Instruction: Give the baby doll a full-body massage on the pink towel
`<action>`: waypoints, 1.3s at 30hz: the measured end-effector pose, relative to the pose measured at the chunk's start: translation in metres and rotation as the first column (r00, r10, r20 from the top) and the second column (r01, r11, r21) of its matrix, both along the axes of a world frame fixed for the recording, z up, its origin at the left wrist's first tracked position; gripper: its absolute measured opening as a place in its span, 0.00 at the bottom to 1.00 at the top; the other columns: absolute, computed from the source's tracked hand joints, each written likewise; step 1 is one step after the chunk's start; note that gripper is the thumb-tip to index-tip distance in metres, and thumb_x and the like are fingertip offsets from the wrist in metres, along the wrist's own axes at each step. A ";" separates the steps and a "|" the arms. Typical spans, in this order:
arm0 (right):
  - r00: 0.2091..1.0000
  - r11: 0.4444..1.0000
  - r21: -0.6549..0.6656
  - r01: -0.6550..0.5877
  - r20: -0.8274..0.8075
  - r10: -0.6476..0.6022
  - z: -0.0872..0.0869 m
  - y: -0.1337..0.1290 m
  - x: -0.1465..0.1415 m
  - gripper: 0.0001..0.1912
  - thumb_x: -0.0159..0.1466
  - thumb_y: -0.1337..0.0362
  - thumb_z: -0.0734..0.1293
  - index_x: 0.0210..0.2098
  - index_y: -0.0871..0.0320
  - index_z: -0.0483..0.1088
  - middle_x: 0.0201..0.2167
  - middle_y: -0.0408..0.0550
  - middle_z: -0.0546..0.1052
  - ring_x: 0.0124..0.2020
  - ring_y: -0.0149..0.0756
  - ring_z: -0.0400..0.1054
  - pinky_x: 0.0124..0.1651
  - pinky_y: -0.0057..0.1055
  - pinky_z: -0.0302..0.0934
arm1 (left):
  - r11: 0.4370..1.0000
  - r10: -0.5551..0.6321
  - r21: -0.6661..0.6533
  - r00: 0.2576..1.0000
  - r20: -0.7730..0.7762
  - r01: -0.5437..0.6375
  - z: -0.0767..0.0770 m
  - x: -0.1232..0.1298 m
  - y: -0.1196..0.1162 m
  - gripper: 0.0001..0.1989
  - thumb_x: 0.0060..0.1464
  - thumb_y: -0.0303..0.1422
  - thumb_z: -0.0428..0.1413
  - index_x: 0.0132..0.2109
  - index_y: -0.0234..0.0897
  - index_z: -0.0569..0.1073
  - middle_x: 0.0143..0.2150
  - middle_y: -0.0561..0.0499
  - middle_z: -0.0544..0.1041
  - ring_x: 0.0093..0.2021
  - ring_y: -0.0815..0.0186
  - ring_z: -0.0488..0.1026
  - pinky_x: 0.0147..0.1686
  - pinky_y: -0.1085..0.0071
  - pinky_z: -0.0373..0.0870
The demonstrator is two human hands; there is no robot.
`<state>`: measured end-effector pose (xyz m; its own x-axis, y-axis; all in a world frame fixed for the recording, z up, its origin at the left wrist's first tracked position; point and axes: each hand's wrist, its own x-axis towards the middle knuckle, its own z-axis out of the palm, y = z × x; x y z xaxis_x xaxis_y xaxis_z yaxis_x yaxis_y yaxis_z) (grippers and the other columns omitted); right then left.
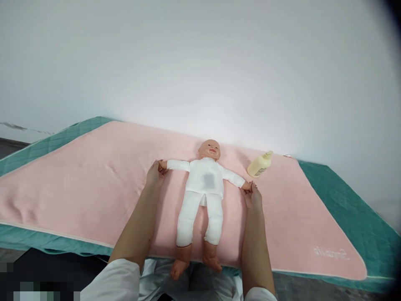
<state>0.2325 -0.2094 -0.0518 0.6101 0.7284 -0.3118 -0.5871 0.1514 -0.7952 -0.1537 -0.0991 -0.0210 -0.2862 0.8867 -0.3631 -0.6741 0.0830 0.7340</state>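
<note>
A baby doll [205, 179] with a white cloth body lies on its back on a pink mat [103, 167], its feet toward me at the near edge. Both its arms are stretched out sideways. My left hand [154, 173] grips the doll's hand on the left side, fingers closed around it. On the other side, my right hand [253, 195] pinches the doll's other hand between thumb and fingers. Just beyond my right hand stands a pale yellow pump bottle [259, 164], leaning slightly in view and touched by neither hand.
Under the pink mat lies a green quilted cover [351, 209], showing at both sides and along the front edge. A white wall [200, 62] rises right behind the mat. Something dark [56, 271] sits below the front edge at lower left.
</note>
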 end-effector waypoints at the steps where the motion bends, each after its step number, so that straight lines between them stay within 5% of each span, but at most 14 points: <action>1: 1.000 1.000 0.002 -0.005 -0.001 0.005 -0.001 0.000 0.000 0.04 0.63 0.65 0.64 0.37 0.57 0.70 0.37 0.45 0.79 0.41 0.33 0.75 0.49 0.36 0.71 | 1.000 -0.002 -0.009 1.000 -0.006 0.002 0.000 0.000 0.001 0.13 0.65 0.32 0.45 0.36 0.35 0.72 0.31 0.49 0.74 0.28 0.68 0.73 0.30 0.71 0.74; 14: 1.000 1.000 -0.022 -0.008 -0.001 0.008 0.007 0.000 -0.005 0.15 0.69 0.58 0.55 0.39 0.57 0.69 0.40 0.48 0.78 0.44 0.34 0.75 0.53 0.41 0.69 | 0.996 0.065 -0.058 0.998 0.022 -0.063 0.000 0.004 0.001 0.13 0.65 0.34 0.44 0.36 0.37 0.71 0.31 0.47 0.74 0.31 0.65 0.74 0.34 0.68 0.74; 26: 0.997 0.999 -0.023 0.036 0.066 -0.035 0.004 0.000 -0.005 0.10 0.66 0.62 0.61 0.40 0.59 0.70 0.37 0.45 0.78 0.38 0.31 0.75 0.50 0.36 0.71 | 0.999 0.048 -0.006 0.999 -0.005 -0.048 -0.003 0.002 0.000 0.12 0.63 0.36 0.49 0.33 0.36 0.71 0.28 0.48 0.73 0.28 0.66 0.73 0.31 0.70 0.75; 39: 0.998 0.999 -0.010 0.041 -0.043 -0.041 0.005 0.001 -0.003 0.03 0.60 0.69 0.63 0.34 0.57 0.68 0.36 0.42 0.78 0.41 0.33 0.74 0.51 0.38 0.70 | 1.000 0.014 -0.003 1.000 0.012 -0.014 -0.007 0.002 0.004 0.10 0.63 0.32 0.47 0.35 0.36 0.70 0.31 0.48 0.74 0.30 0.66 0.75 0.34 0.68 0.74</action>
<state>0.2291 -0.2081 -0.0470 0.6253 0.7002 -0.3447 -0.6142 0.1690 -0.7709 -0.1521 -0.0955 -0.0277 -0.2939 0.8818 -0.3688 -0.6837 0.0757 0.7259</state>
